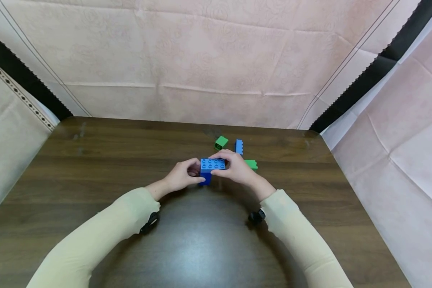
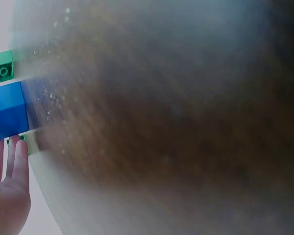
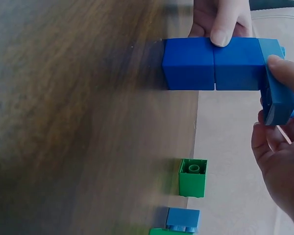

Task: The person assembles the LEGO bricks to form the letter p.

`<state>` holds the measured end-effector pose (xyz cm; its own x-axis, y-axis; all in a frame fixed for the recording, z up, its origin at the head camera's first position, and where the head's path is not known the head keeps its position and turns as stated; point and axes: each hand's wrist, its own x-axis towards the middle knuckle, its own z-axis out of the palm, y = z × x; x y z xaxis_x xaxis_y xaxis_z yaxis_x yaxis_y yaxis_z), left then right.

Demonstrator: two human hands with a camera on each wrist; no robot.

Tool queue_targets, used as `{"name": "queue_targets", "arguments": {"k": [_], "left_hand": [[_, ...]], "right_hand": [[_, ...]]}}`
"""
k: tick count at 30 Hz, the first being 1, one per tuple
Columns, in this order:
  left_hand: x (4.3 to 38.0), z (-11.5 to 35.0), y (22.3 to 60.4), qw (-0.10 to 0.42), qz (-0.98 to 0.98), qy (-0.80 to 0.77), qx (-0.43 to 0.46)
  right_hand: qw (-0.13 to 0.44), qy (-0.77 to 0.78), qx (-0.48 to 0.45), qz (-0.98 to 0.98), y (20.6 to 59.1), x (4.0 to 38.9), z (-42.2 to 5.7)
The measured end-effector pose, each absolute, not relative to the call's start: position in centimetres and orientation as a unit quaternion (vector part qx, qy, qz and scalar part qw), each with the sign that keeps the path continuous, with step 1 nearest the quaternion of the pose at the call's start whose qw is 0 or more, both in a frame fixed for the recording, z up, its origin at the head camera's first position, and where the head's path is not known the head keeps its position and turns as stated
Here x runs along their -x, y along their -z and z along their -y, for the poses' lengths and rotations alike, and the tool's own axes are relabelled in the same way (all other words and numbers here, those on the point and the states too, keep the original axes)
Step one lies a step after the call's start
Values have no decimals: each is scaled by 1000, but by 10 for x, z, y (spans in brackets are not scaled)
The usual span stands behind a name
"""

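My left hand (image 1: 183, 174) pinches two dark blue toy bricks (image 3: 188, 64) stacked one on the other. In the right wrist view its thumb (image 3: 220, 37) presses near their joint. A lighter blue toy brick (image 1: 212, 165), studs up, lies across the top of the stack and overhangs to the right. My right hand (image 1: 235, 166) grips its overhanging end between thumb and fingers. The left wrist view catches part of a blue brick (image 2: 9, 110) with fingertips against it. Whether the stack touches the table cannot be made out.
Behind the hands stands a green brick (image 1: 221, 143). Beside it, another blue brick (image 1: 239, 147) lies with studs facing right. A second green brick (image 1: 251, 164) is partly hidden by the right hand. Light cloth (image 1: 201, 72) hangs beyond the brown wooden table (image 1: 122, 148).
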<state>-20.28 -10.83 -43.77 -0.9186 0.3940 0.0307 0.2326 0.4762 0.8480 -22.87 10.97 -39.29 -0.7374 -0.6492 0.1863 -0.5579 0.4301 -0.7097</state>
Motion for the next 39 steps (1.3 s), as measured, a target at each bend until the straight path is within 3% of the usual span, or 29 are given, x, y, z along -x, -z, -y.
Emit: {"name": "queue_targets", "arguments": {"k": [23,32,39], "left_hand": [[203,109,434,103,-856,-475,-175],[200,107,416,68,-834,-520,-169],[203,107,419,46,-832,-524,-173]], "right_hand": [[110,451,295,-835,391,232,-127],[114,446,298,-837,363,214,-121],[106,448,310,-832,390,231,-130]]}}
